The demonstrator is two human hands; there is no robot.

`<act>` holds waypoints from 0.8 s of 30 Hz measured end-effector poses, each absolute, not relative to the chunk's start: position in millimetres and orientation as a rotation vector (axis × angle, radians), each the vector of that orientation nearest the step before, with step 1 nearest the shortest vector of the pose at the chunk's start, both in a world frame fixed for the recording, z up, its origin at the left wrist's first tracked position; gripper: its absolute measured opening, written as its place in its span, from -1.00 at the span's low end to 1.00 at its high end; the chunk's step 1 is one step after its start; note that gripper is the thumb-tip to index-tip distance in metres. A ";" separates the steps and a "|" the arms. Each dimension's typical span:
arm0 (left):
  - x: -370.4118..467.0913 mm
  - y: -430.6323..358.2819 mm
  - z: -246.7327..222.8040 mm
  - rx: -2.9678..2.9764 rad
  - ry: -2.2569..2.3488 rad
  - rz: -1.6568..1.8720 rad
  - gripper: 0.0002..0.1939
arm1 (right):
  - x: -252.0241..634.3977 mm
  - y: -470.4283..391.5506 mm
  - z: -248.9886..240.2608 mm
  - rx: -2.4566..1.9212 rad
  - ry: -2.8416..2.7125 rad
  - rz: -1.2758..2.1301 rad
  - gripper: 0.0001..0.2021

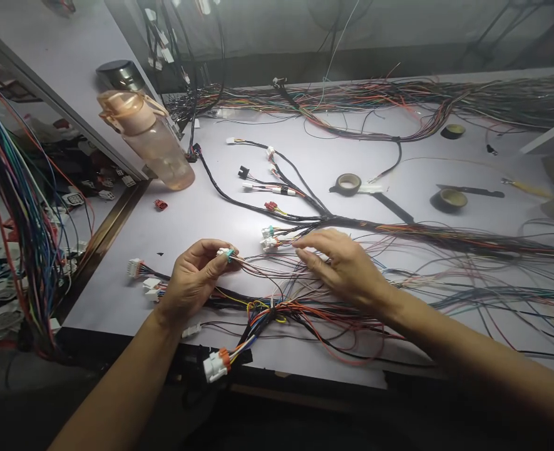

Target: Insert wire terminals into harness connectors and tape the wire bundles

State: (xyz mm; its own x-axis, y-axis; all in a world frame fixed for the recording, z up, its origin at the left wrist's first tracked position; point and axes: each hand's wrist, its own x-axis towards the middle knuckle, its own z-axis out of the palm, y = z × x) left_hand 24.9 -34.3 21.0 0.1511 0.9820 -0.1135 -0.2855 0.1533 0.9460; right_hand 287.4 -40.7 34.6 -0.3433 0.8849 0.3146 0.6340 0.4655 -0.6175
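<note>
My left hand (194, 275) pinches a small white and teal wire connector (225, 253) between thumb and fingers. Thin wires (258, 266) run from its back toward the right. Over these wires hovers my right hand (340, 266), its thumb and fingers a little apart, with nothing visible between them. Just left of its fingertips lie two white connectors, a teal-marked one (267, 232) and an orange-marked one (269, 243). Below my hands, a loose wire bundle (271, 310) ends in a large white and orange connector (216, 365) at the table's front edge.
A black-taped harness (333, 220) with branching connectors crosses the table. Tape rolls (348, 183) and a dark-handled cutter (392, 207) lie behind it. A tilted bottle (157, 147) stands at the back left. Hanging wires (18, 219) and loose connectors (4, 300) fill the left side.
</note>
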 end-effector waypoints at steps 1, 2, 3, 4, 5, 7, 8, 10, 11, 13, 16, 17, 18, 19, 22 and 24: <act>25.0 -34.1 20.7 0.949 0.957 1.143 -0.84 | 288.9 -34.0 33.5 -1.264 -2.085 0.480 -0.83; 25.0 -33.9 20.4 0.946 0.958 1.144 -0.84 | 289.4 -27.3 31.5 -1.274 -2.087 0.440 -0.83; 25.0 -33.9 20.1 0.945 0.959 1.144 -0.84 | 289.2 -20.9 28.7 -1.284 -2.095 0.400 -0.82; 25.1 -33.9 19.9 0.945 0.959 1.144 -0.84 | 288.4 -15.0 25.4 -1.292 -2.102 0.362 -0.82; 25.1 -33.9 19.9 0.945 0.961 1.144 -0.84 | 287.1 -9.7 22.0 -1.296 -2.111 0.327 -0.80; 25.3 -34.0 20.4 0.946 0.965 1.141 -0.85 | 284.4 -1.2 16.2 -1.316 -2.148 0.274 -0.78; 25.4 -34.0 21.0 0.948 0.967 1.139 -0.85 | 283.2 2.0 14.2 -1.331 -2.175 0.252 -0.77; 25.8 -34.0 22.5 0.951 0.973 1.134 -0.86 | 281.7 6.3 12.4 -1.364 -2.226 0.214 -0.77; 26.0 -34.0 23.4 0.953 0.975 1.132 -0.86 | 281.4 7.7 12.4 -1.377 -2.247 0.201 -0.77; 26.7 -34.0 24.9 0.954 0.988 1.126 -0.86 | 281.4 9.4 13.1 -1.383 -2.283 0.191 -0.79; 27.7 -33.9 26.0 0.961 1.010 1.116 -0.86 | 282.1 10.6 12.5 -1.359 -2.303 0.222 -0.87; 28.0 -33.8 26.0 0.965 1.016 1.109 -0.86 | 282.3 10.7 11.4 -1.348 -2.294 0.234 -0.88; 28.2 -33.7 25.9 0.970 1.020 1.105 -0.86 | 282.6 10.8 9.9 -1.337 -2.277 0.241 -0.89; 28.3 -33.6 25.8 0.974 1.023 1.103 -0.86 | 282.9 10.7 8.1 -1.323 -2.258 0.244 -0.89; 28.3 -33.3 25.2 0.987 1.037 1.095 -0.86 | 284.0 10.3 2.4 -1.277 -2.223 0.232 -0.88; 28.2 -33.2 25.0 0.996 1.045 1.094 -0.86 | 284.8 10.0 0.0 -1.257 -2.206 0.220 -0.88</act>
State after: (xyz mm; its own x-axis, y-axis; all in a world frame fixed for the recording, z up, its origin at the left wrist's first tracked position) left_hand 28.2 -33.2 25.0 0.1360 0.9795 -0.1489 -0.1939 0.1737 0.9655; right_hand 284.8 10.0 0.0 -0.3842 0.8292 0.4060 0.7325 0.5414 -0.4127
